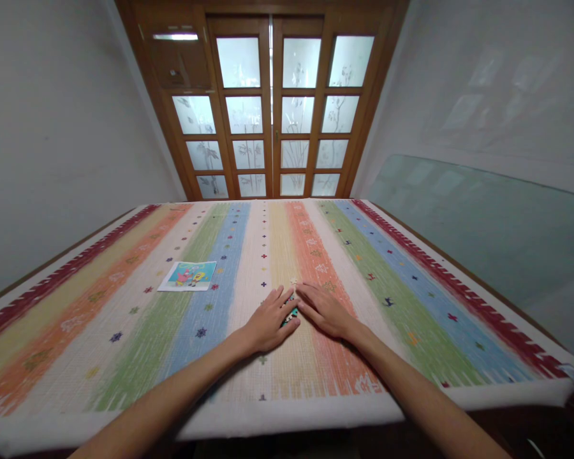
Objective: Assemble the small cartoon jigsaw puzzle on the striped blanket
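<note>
My left hand and my right hand lie flat side by side on a striped cloth, fingers stretched out and fingertips nearly meeting. Between and partly under them sit small teal puzzle pieces, mostly hidden by the hands. One pale loose piece lies just beyond the fingertips. A picture card with cartoon figures on a blue ground lies flat on the cloth, further away and to the left of my left hand.
The cloth covers a table whose front edge runs just below my forearms. A glass sheet leans on the right wall. Wooden doors with frosted panes stand behind the table.
</note>
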### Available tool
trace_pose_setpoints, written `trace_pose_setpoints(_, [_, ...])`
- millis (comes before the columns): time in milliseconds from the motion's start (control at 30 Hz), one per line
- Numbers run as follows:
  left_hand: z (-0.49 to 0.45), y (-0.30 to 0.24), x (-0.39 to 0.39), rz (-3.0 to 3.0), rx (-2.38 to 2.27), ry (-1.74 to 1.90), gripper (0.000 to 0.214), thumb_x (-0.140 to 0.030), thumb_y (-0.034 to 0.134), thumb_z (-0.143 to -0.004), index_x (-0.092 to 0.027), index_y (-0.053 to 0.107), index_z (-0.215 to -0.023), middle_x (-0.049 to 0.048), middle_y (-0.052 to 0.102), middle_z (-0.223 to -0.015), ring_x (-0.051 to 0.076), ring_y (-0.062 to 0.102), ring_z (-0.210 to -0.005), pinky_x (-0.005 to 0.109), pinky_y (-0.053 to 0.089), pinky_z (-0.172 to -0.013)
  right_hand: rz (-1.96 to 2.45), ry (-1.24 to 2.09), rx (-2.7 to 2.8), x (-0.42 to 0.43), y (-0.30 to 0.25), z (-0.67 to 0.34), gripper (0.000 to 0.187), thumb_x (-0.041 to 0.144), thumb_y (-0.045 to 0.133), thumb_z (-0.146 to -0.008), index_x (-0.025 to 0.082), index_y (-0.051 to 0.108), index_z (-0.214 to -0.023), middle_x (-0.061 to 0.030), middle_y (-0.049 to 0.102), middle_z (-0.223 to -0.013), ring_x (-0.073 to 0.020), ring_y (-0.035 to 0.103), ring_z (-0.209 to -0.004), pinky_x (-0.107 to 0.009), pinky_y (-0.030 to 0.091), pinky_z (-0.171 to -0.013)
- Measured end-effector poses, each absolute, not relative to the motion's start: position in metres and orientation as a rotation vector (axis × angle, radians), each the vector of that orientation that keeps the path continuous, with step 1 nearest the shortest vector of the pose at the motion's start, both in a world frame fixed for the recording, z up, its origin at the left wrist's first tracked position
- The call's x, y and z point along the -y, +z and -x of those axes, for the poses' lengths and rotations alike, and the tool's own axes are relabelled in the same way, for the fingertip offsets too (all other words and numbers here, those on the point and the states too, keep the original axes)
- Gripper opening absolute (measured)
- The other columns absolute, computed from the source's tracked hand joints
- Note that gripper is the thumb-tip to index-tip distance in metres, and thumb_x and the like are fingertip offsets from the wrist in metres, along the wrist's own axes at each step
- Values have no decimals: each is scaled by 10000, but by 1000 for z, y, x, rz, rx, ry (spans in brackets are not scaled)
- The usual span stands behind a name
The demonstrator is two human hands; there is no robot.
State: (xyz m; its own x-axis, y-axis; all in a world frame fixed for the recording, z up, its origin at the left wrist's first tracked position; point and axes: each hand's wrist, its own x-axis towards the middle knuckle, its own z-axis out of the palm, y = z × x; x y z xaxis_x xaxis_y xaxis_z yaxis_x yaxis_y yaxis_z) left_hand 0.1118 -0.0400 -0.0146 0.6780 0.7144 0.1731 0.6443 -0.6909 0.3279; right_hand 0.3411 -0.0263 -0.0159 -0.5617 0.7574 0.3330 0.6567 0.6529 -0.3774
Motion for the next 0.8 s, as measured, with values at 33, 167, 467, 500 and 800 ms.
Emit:
trace_pose_setpoints(33, [-112, -15, 43, -2647, -1098, 416, 535, -487, 385, -1080, -201, 473, -1524, 134, 345, -1657, 340, 228, -1567, 592, 266, -1254, 1095, 294, 2392, 27, -16, -341, 483, 414, 391, -1072, 174, 552, -1460, -178, 621, -1441, -305, 536, -1386, -538, 441, -1152])
trace_pose_setpoints(167, [-114, -16, 50, -2608, -1097, 417, 569, -500, 403, -1073, -194, 424, -1553, 130, 301, -1677, 339, 197, -1574, 585, 240, -1267, 1158, 328, 2394, 25, -17, -337, 569, 470, 336, -1081, 153, 472, -1534, -174, 496, -1569, -316, 386, -1501, -557, 348, -1213])
trace_pose_setpoints(467, [-75, 5, 20, -2453, -1093, 617, 447, -380, 409, -1047, -232, 542, -1448, 92, 457, -1604, 269, 402, -1496, 516, 349, -1231, 1160, 374, 2392, 27, -6, -338, 561, 507, 421, -1052, 148, 538, -1468, -193, 638, -1398, -324, 497, -1374, -536, 425, -1129])
trace_pose_setpoints(500, [-68, 6, 16, -2478, -1094, 603, 397, -346, 438, -1024, -233, 606, -1365, 86, 500, -1572, 269, 437, -1469, 516, 365, -1220, 1128, 387, 2379, 28, -4, -338, 518, 480, 444, -1049, 156, 569, -1433, -183, 667, -1348, -315, 530, -1329, -519, 453, -1101])
trace_pose_setpoints(800, [-45, 6, 15, -2548, -1028, 561, 334, -347, 586, -899, -230, 709, -1187, 115, 615, -1414, 284, 541, -1336, 484, 456, -1139, 1014, 349, 2346, 31, -5, -329, 358, 392, 525, -1029, 175, 665, -1277, -146, 691, -1259, -286, 586, -1183, -489, 473, -1059])
